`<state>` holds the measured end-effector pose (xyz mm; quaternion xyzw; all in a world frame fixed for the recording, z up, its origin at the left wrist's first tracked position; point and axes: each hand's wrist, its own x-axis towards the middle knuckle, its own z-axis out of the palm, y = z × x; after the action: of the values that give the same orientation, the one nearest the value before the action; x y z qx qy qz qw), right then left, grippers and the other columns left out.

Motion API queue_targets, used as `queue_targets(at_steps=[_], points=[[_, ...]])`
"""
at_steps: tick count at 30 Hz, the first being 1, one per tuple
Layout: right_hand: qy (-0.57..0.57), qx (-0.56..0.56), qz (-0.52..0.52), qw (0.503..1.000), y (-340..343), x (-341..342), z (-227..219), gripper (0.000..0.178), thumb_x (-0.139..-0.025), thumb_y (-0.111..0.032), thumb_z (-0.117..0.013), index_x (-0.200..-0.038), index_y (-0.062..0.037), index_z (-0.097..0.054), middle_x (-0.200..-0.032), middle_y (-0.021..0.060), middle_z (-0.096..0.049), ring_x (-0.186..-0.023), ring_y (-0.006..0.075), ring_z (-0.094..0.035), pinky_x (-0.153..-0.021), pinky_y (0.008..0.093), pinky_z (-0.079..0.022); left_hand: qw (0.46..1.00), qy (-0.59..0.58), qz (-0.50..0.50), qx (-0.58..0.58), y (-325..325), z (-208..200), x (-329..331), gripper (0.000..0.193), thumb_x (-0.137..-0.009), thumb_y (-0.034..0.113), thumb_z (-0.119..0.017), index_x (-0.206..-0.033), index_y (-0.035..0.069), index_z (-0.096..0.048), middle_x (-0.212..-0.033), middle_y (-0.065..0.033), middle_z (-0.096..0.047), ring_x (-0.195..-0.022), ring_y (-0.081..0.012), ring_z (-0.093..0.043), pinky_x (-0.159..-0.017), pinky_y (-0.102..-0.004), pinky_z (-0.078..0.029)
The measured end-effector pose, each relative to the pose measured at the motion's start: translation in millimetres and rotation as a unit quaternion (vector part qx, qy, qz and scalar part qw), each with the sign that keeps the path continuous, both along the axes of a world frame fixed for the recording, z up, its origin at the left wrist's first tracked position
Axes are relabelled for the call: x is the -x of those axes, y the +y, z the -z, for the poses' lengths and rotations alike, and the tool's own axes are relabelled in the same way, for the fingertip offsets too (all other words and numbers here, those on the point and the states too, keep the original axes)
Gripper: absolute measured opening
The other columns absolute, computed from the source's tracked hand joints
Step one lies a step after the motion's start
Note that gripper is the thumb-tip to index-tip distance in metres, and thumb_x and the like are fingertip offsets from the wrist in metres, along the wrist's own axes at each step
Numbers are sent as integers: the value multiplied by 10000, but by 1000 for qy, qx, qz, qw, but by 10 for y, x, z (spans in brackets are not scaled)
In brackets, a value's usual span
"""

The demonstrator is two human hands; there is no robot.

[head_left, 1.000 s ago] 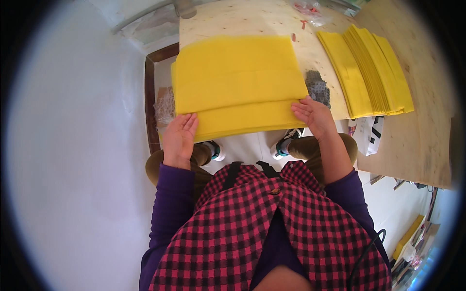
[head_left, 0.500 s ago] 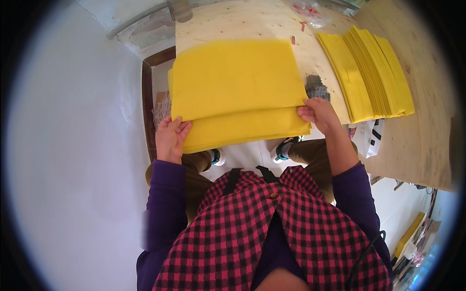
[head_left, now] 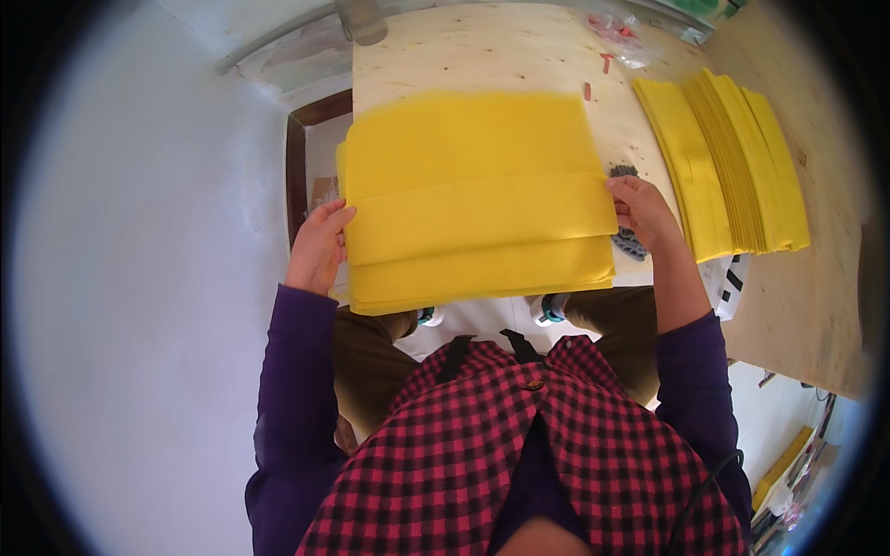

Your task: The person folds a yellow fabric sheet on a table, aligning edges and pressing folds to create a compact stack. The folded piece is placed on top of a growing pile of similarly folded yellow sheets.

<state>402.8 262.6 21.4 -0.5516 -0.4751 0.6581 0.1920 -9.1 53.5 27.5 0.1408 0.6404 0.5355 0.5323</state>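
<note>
A stack of yellow fabric sheets [head_left: 482,269] lies in front of me at the near side of the plywood table. On the top sheet, a strip along the near side [head_left: 482,218] lies turned back, with its edge running across the sheet. At the stack's left side, my left hand [head_left: 320,243] has its thumb and fingers closed at the top sheet's edge. My right hand [head_left: 644,211] pinches the opposite edge of that turned-back strip. Its lower fingers curl beside the stack, over a dark grey patterned piece [head_left: 630,243], which is partly hidden.
Folded yellow fabric pieces [head_left: 732,167] lie in a row on the right of the plywood table [head_left: 482,56]. Clear plastic with red bits [head_left: 616,37] and small red strips [head_left: 587,92] lie farther back. A white wall [head_left: 167,278] stands at left; a white bag [head_left: 732,287] shows below the right pieces.
Both hands have moved away from me with the top sheet's near edge, which now lies turned back over the sheet. The whole view has shifted slightly.
</note>
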Motion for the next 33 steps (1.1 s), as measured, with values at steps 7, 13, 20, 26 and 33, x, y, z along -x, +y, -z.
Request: queue_targets(at_steps=[7, 13, 20, 26, 33], points=[[-42, -42, -16, 998, 292, 302, -28, 306, -963, -242, -573, -1147, 2, -573, -949, 56, -655, -824, 124, -635, -728, 278, -524, 1000, 21, 6, -7, 457, 72, 224, 270, -929, 144, -608, -1156, 21, -533, -969, -35, -650, -738, -90, -617, -621, -228, -485], [-78, -155, 32, 984, 211, 515, 52, 420, -956, -198, -578, -1304, 24, -506, -1057, 87, -650, -937, 149, -617, -809, 286, -491, 998, 56, 10, 2, 543, 136, 219, 179, -920, 114, -613, -1054, -4, -596, -899, -52, -666, -751, -110, -633, -658, -235, -499], [-105, -170, 36, 979, 197, 550, -3, 439, -928, -143, -600, -1312, 36, -486, -999, 102, -668, -866, 145, -639, -759, 283, -507, 999, 37, 15, -23, 511, 142, 219, 171, -923, 93, -595, -1044, -26, -616, -937, -66, -675, -793, -142, -648, -716, -257, -517], [-94, -159, 44, 982, 167, 573, -27, 427, -931, -111, -595, -1322, 18, -484, -960, 79, -681, -845, 123, -642, -742, 267, -502, 999, 29, 12, -32, 514, 128, 198, 191, -933, 75, -562, -1076, -40, -615, -986, -80, -676, -848, -151, -653, -754, -267, -519], [-35, -157, 48, 986, 138, 570, 2, 454, -911, -92, -611, -1321, 36, -466, -950, 93, -678, -827, 137, -645, -710, 277, -512, 999, 24, 16, -35, 503, 134, 209, 203, -938, 86, -552, -1095, -30, -609, -994, -73, -676, -848, -147, -653, -742, -263, -518]])
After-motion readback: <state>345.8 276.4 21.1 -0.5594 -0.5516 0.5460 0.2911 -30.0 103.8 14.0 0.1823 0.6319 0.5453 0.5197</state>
